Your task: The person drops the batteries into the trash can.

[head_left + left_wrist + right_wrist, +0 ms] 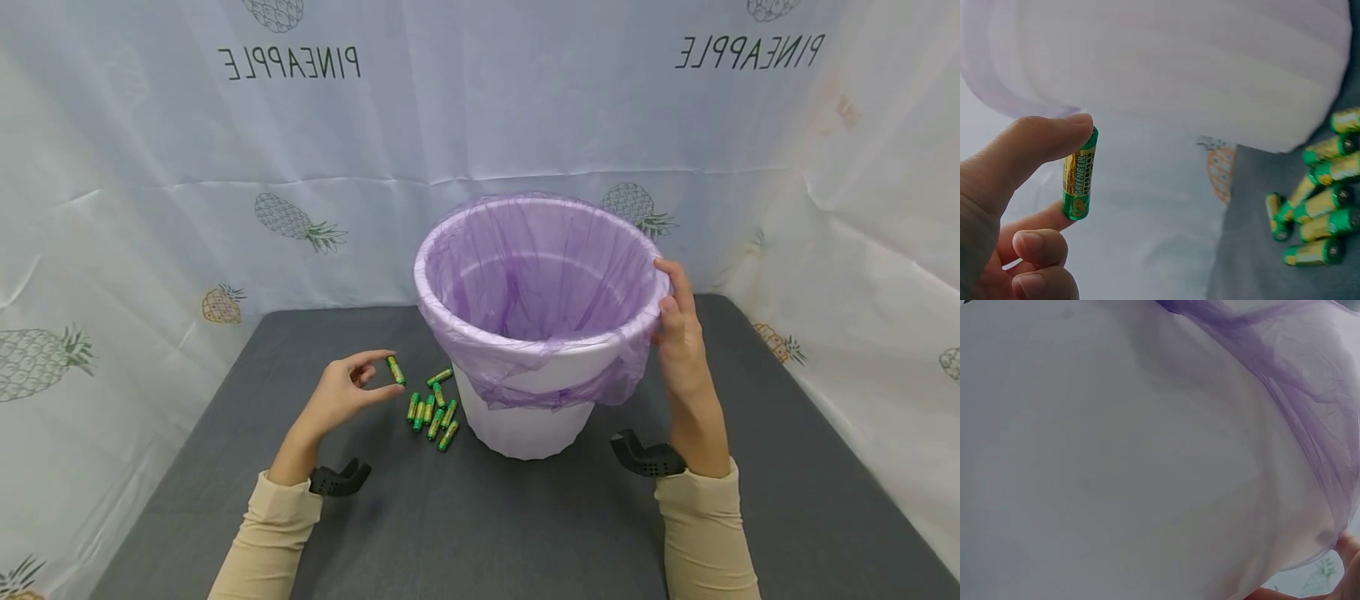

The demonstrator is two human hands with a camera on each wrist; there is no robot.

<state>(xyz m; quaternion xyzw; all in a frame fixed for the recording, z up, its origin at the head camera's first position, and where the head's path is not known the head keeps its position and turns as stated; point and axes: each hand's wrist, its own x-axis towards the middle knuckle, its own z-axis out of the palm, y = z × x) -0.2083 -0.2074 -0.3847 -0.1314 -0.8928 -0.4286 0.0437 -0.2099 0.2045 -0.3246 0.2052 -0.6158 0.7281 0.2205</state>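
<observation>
Between thumb and index finger, my left hand [342, 393] pinches a green and gold battery [1080, 174] by its two ends, raised above the table. Several more batteries [431, 410] lie in a loose group between that hand and a white trash can [525, 421]. A thin purple bag [555, 283] lines the can and folds down over its rim. My right hand [681, 346] grips the can's right side at the rim, over the bag. In the right wrist view, the can's wall fills most of the picture and only part of the hand shows at the lower right.
A dark grey cloth [360, 550] covers the table. Behind it and at both sides hangs a white curtain [420, 108] printed with pineapples. Each wrist wears a black camera mount [341, 478]. The can stands near the table's back edge.
</observation>
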